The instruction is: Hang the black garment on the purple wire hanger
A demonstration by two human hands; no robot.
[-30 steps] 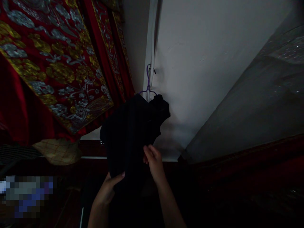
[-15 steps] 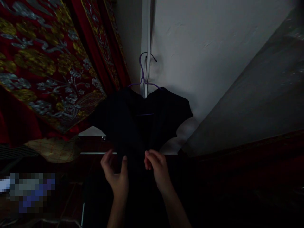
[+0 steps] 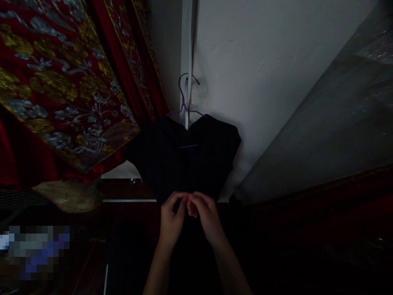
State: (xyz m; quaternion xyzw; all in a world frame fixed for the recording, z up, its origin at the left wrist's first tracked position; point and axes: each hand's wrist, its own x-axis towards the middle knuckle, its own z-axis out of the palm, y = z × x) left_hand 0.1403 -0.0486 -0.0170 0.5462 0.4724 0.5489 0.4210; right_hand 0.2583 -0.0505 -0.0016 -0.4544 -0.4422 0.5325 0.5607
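Observation:
A dark short-sleeved garment (image 3: 202, 157) hangs on a purple wire hanger (image 3: 183, 98), with a V-shaped opening at its neck. Both of my hands meet at the middle of its front, fingertips nearly touching. My left hand (image 3: 173, 213) is closed, thumb and fingers pinching the cloth at the front. Beside it, my right hand (image 3: 205, 209) also pinches the front, its other fingers curled. Poor light hides the lower part of the garment and whatever detail lies between the fingertips.
A red cloth embroidered in gold and silver (image 3: 76, 78) hangs at the left. A pale wall (image 3: 233, 61) rises behind the hanger, a grey slanted surface (image 3: 325, 119) to its right. A checked pale object (image 3: 72, 196) sits below the cloth. The lower right is very dark.
My left hand has moved right, from open beside the garment to closed on its front against my right hand. The front edges have come together, narrowing the neck opening.

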